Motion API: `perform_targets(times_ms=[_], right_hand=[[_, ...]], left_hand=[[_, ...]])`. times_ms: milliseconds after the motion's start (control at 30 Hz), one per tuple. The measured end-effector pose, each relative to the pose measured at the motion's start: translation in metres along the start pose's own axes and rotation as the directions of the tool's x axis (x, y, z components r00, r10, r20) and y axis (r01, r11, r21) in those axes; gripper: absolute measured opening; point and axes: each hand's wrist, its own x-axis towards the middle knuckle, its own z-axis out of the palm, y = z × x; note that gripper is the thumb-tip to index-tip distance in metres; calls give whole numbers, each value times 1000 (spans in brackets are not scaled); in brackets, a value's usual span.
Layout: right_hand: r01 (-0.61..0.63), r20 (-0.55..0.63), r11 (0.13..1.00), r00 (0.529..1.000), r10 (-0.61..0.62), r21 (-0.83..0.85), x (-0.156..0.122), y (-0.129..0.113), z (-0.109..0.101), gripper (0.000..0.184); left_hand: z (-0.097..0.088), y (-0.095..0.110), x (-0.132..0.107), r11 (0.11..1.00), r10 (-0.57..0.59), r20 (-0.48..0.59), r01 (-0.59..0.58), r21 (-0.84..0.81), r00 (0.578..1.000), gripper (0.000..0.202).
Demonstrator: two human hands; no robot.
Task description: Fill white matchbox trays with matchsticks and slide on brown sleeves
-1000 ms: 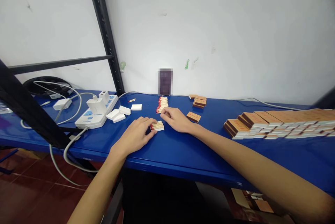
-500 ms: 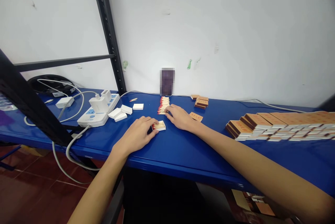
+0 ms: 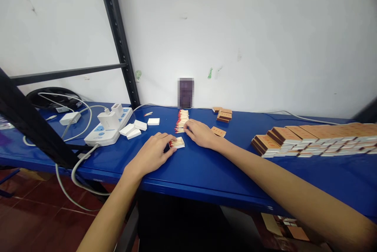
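My left hand [image 3: 154, 149] rests on the blue tabletop, thumb and fingers closed round the left end of a small white matchbox tray [image 3: 180, 145]. Several red-tipped matches [image 3: 176, 142] lie inside that tray. Just beyond it is a long row of loose matches [image 3: 183, 117], red heads to the left. At the row's near right edge, the fingers of my right hand [image 3: 200, 132] are curled together against the matches. Whether any are pinched between the fingertips is hidden. A flat orange matchbox sleeve [image 3: 219, 131] lies behind my right wrist.
White trays [image 3: 134, 129] lie left of my hands, beside a power strip [image 3: 107, 130] with cables. A few matches [image 3: 148, 114] lie behind them. Orange matchboxes [image 3: 224, 115] sit near the wall; a long stack [image 3: 309, 138] stands right. A black post [image 3: 118, 28] rises at left.
The view has shifted slightly left. My right fingers have drawn closer together, and the near end of the match row reaches a little nearer to me. My left hand keeps hold of the tray.
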Motion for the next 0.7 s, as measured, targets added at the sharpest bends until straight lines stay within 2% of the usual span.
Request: perform_targets(times_ms=[233, 433, 700], right_hand=[[-59, 62, 996, 997, 55, 73, -1, 0, -4, 12], [-69, 141, 992, 989, 54, 107, -1, 1, -7, 12], [-44, 113, 998, 993, 39, 41, -5, -1, -8, 20]], left_hand=[[-1, 0, 0, 1000, -7, 6, 7, -2, 1000, 24], [-2, 2, 1, 1000, -12, 33, 13, -3, 999, 25], [-2, 1, 0, 1000, -16, 27, 16, -21, 1000, 29]])
